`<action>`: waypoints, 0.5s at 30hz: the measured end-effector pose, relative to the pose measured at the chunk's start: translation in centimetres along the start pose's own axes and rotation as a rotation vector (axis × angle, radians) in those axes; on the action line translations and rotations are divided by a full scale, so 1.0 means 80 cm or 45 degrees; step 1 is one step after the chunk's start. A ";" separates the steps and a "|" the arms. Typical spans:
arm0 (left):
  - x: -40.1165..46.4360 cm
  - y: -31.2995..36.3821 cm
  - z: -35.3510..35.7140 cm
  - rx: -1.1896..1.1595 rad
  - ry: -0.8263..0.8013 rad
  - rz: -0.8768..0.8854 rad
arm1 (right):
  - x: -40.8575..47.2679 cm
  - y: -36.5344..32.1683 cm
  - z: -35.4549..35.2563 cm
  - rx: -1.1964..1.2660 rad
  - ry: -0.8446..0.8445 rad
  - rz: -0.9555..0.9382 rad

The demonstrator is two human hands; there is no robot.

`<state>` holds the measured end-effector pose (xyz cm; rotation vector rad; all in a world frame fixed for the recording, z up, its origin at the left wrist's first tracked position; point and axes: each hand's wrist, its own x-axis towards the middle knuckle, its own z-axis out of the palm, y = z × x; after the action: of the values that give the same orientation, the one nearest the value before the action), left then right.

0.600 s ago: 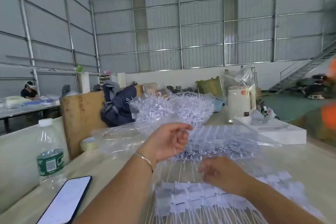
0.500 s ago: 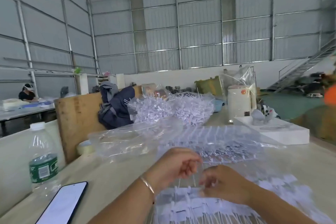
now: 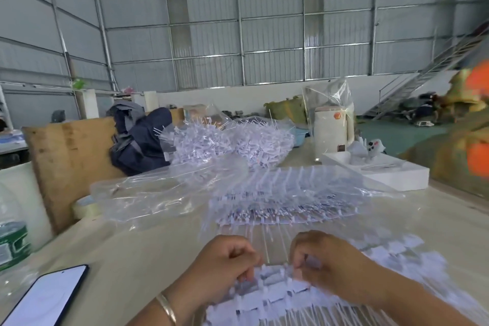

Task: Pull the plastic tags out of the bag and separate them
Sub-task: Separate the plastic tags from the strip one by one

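Note:
A clear plastic bag (image 3: 164,193) lies across the middle of the table with rows of white plastic tags (image 3: 285,201) inside its right half. A strip of joined tags (image 3: 275,291) runs from the bag mouth toward me. My left hand (image 3: 222,270) pinches the strip's top edge on the left. My right hand (image 3: 328,264) pinches the same edge on the right, a short gap between the two hands. More loose tags (image 3: 397,254) spread out to the right of my right hand.
A big heap of separated tags (image 3: 232,140) sits behind the bag. A phone (image 3: 45,296) and a water bottle (image 3: 10,238) stand at the near left, a tape roll (image 3: 84,206) by a wooden board (image 3: 68,156). A white foam tray (image 3: 391,169) and kettle (image 3: 330,127) are at the right.
My left hand has come down from the bag mouth toward me and now pinches the strip next to my right hand. The strip has been drawn further out of the bag.

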<state>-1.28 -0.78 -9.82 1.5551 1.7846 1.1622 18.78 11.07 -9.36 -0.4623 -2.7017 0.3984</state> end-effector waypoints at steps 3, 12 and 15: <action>-0.002 -0.003 0.000 -0.041 -0.009 -0.011 | -0.004 -0.004 0.001 -0.056 -0.134 0.016; 0.017 0.025 -0.034 -0.785 0.010 -0.323 | -0.006 -0.023 -0.064 0.047 0.163 0.194; 0.018 0.029 -0.036 -0.744 0.061 -0.205 | 0.010 -0.024 -0.087 -0.182 0.132 0.234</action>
<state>-2.74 -0.23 -6.17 1.0303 1.3874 1.4771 20.38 11.05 -2.25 -0.7539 -2.6060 0.2231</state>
